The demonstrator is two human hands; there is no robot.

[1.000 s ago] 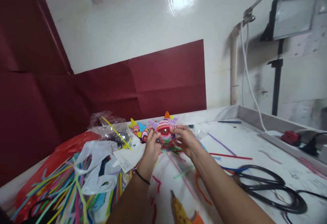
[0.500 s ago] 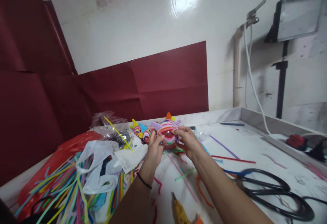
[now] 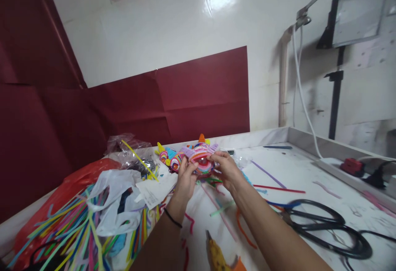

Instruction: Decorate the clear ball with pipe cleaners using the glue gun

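Observation:
Between my two hands is a round pipe-cleaner figure (image 3: 201, 154), coiled in pink, white and orange, with lilac points on its sides and a red oval opening in its middle. My left hand (image 3: 186, 176) grips its left edge, thumb on the front near the opening. On the right edge, my right hand (image 3: 226, 167) pinches it with thumb and fingers. Some of the fingers are hidden behind the figure. Just left of it lies a second colourful coiled piece (image 3: 171, 159) with blue and yellow tips.
Loose pipe cleaners (image 3: 74, 225) and a white plastic bag (image 3: 115, 209) cover the left side, over a red bag (image 3: 66, 186). A yellow glue gun (image 3: 216, 254) points up from the front edge. Black-handled scissors (image 3: 328, 225) lie at right, near a power strip (image 3: 329, 163).
The whole view has shifted slightly, moving the scene a little to the left. Both hands keep the same hold on the figure.

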